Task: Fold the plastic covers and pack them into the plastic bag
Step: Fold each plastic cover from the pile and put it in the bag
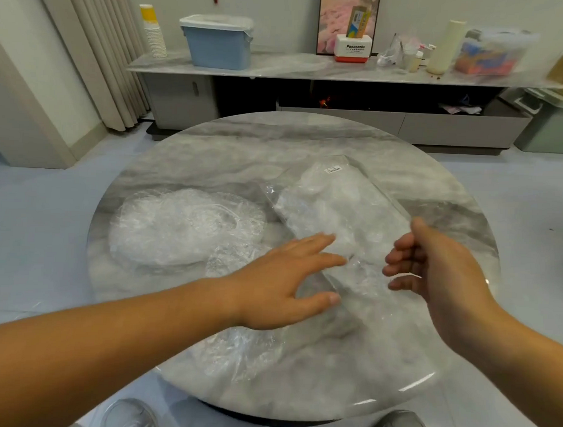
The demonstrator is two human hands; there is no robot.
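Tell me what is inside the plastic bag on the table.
Crumpled plastic covers show through the clear plastic bag, filling most of it. Their number cannot be told; the left hand hides part of its near end.

The round worktop is polished grey marble-look stone, glossy and smooth, with bright reflections at its rim. The covers are thin, clear, crinkled plastic film. The bag is clear glossy plastic, carrying a small white paper label.
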